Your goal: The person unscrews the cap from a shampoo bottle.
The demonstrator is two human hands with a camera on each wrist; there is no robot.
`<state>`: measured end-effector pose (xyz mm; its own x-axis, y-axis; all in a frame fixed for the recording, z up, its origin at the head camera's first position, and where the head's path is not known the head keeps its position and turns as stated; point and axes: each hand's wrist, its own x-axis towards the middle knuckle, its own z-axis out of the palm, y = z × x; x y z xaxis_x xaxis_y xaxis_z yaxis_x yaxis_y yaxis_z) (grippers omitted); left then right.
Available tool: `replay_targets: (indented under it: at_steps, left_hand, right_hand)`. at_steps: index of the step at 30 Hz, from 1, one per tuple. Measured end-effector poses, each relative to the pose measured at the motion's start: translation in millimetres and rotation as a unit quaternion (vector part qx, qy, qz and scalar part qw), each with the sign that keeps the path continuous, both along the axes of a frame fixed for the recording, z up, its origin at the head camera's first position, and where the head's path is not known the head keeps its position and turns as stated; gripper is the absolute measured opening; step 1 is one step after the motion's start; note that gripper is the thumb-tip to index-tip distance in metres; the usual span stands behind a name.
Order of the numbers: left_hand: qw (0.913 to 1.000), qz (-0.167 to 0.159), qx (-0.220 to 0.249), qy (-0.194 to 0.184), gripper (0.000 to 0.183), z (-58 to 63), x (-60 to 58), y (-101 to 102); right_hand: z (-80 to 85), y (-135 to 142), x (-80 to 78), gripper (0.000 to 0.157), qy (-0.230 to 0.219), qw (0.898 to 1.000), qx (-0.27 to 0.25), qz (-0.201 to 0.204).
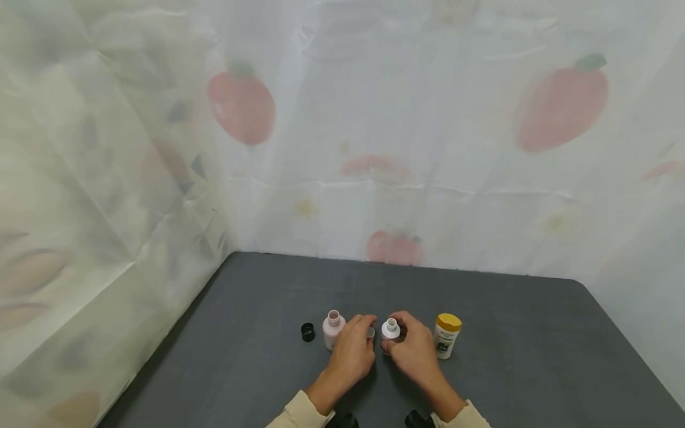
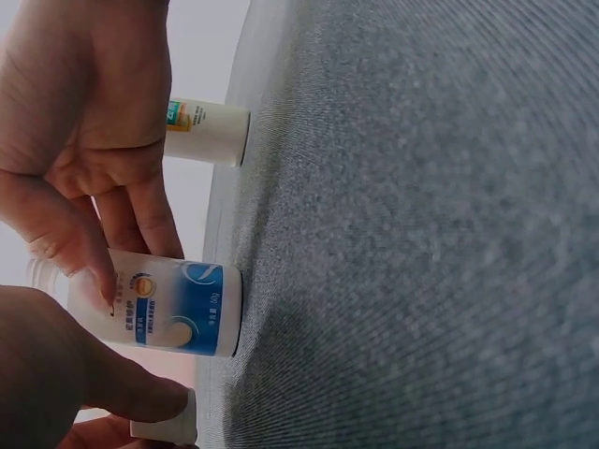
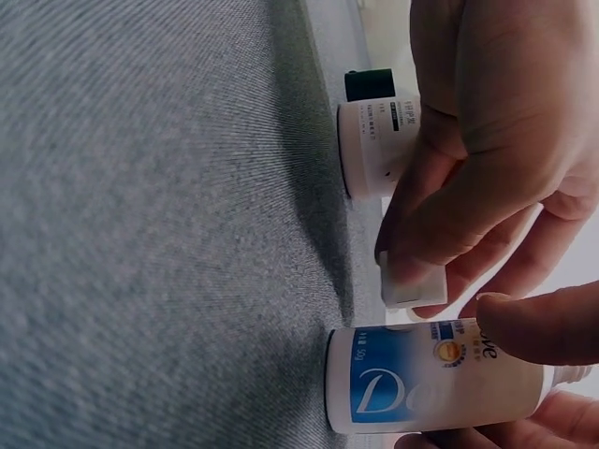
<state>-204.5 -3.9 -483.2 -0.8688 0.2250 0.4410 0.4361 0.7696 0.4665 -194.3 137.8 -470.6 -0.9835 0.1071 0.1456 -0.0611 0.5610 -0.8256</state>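
Observation:
My right hand grips a small white Dove bottle with a blue lower label. The bottle stands upright on the table, its narrow neck uncapped. Just left of it, my left hand pinches a white cap between thumb and fingers, apart from the bottle. In the left wrist view the thumb and fingers of the right hand lie round the bottle's upper body. Behind the left hand stands a pale pink bottle, also with an open neck and partly hidden by that hand.
A black cap lies left of the pink bottle. To the right of my right hand stands a white bottle with a yellow lid. The dark grey table meets pale fruit-printed curtains at its back and left.

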Motion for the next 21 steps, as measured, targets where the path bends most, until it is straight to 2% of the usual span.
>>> replay_targets:
  at_steps: [9, 21]
  left_hand:
    - [0.9997, -0.003, -0.01, -0.023, 0.033, -0.9, 0.4, 0.6]
    - [0.9994, -0.001, -0.017, -0.03, 0.035, -4.0, 0.1, 0.3]
  right_hand:
    - [1.5, 0.3, 2.7, 0.048, 0.005, 1.0, 0.012, 0.004]
    - [5.7, 3.0, 6.3, 0.05, 0.012, 1.0, 0.002, 0.013]
